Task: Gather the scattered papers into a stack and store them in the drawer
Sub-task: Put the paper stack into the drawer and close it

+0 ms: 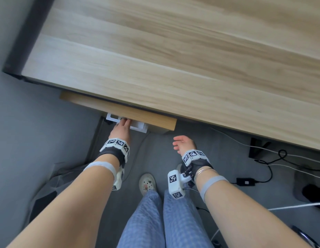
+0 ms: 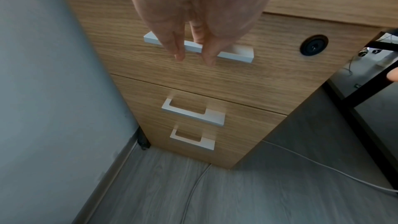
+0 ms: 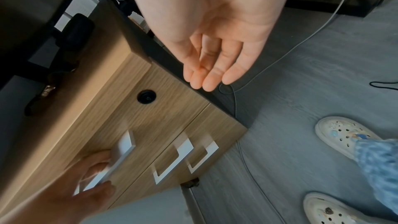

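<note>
A wooden drawer cabinet (image 1: 137, 113) stands under the light wood desk (image 1: 173, 59), beside the grey wall. My left hand (image 1: 122, 122) grips the white handle (image 2: 232, 54) of the top drawer (image 2: 258, 77), with fingers over the bar and the thumb under it, as the right wrist view shows for the left hand (image 3: 96, 176) on the handle (image 3: 125, 147). The drawer front looks closed. My right hand (image 1: 180, 142) hangs open and empty to the right of the cabinet, palm up with fingers (image 3: 206, 74) relaxed. No papers show in any view.
Two lower drawer handles (image 2: 193, 113) (image 2: 191, 140) sit below the top one, and a round black lock (image 2: 313, 45) is at its right. Cables and a black adapter (image 1: 246, 181) lie on the grey floor near the black desk leg (image 1: 257, 147). My shoe (image 1: 146, 181) stands close by.
</note>
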